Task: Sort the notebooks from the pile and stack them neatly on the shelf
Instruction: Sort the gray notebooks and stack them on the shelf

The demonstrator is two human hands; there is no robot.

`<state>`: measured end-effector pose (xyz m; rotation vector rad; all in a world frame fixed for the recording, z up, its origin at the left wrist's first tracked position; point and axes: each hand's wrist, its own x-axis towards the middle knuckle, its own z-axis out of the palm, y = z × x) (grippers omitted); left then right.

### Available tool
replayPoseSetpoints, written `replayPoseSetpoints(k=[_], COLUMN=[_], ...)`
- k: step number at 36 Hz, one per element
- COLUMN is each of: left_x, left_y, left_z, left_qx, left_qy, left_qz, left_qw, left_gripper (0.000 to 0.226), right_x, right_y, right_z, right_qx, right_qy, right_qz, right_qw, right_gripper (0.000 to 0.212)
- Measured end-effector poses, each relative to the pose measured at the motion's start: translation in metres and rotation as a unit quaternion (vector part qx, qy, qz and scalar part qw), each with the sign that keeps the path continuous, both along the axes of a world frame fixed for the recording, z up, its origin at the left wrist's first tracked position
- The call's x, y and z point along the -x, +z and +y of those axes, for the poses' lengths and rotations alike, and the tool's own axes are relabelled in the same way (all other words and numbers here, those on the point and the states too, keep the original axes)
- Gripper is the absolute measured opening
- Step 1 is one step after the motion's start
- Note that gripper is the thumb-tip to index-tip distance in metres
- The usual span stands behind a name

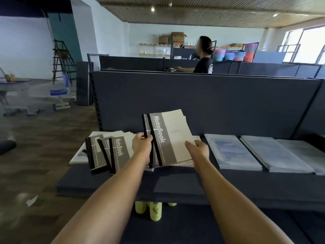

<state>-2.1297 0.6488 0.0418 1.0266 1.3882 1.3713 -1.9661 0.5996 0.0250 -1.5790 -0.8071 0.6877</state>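
Grey-and-cream notebooks are being sorted on a dark shelf (184,187).
Loose notebooks (105,154) are lying fanned at the shelf's left end; just right of them the left hand (142,147) is pinching the black spine of a tilted bundle of notebooks (168,138) between thumb and fingers, while the right hand (197,150) is touching its lower right edge with fingers straight and close together; further right, pale blue stacks (232,154) are lying flat side by side.

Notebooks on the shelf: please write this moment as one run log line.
left hand: grips held notebooks | right hand: supports them | loose pile: left on shelf
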Motion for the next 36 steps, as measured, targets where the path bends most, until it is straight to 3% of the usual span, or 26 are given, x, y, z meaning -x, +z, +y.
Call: replayPoseSetpoints(k=[4,9,12,16,20,23,26,30,34,36], left_x=[-0.021,-0.045,-0.053,-0.062,-0.071,-0.073,-0.068,-0.069,-0.074,-0.075], left_y=[0.002,0.007,0.012,0.021,0.016,0.002,-0.002,0.002,0.004,-0.001], left_z=[-0.006,-0.015,-0.012,-0.009,-0.011,-0.013,-0.012,-0.002,-0.003,-0.005], left_qx=[0.0,0.006,-0.011,-0.036,-0.043,-0.033,-0.034,-0.047,-0.02,-0.008], left_qy=[-0.048,-0.183,-0.197,-0.216,-0.24,-0.243,-0.21,-0.212,-0.221,-0.218], left_qz=[-0.012,0.035,0.031,-0.002,0.03,0.088,0.188,0.169,0.183,0.242], left_qw=[0.999,0.982,0.98,0.976,0.969,0.966,0.959,0.961,0.958,0.945], left_gripper=[0.019,0.071,0.06,0.036,0.042,0.038,0.037,0.037,0.066,0.067], right_x=[-0.016,-0.027,-0.038,-0.049,-0.048,-0.044,-0.042,-0.039,-0.033,-0.028], right_y=[-0.003,0.006,0.015,0.026,0.021,0.014,0.013,0.015,0.017,0.014], right_z=[-0.006,-0.013,-0.019,-0.02,-0.021,-0.02,-0.018,-0.015,-0.009,-0.007], right_qx=[0.004,0.013,0.017,0.025,0.037,0.121,0.142,0.106,0.13,0.168], right_qy=[-0.03,-0.042,-0.029,-0.034,-0.024,-0.025,-0.028,-0.044,-0.081,-0.083], right_qz=[-0.008,-0.047,-0.093,-0.096,-0.043,-0.15,-0.206,-0.214,-0.23,-0.245], right_qw=[0.999,0.998,0.995,0.995,0.998,0.981,0.968,0.97,0.961,0.951], right_gripper=[0.004,0.02,0.033,0.022,0.033,0.047,0.04,0.031,0.041,0.043])
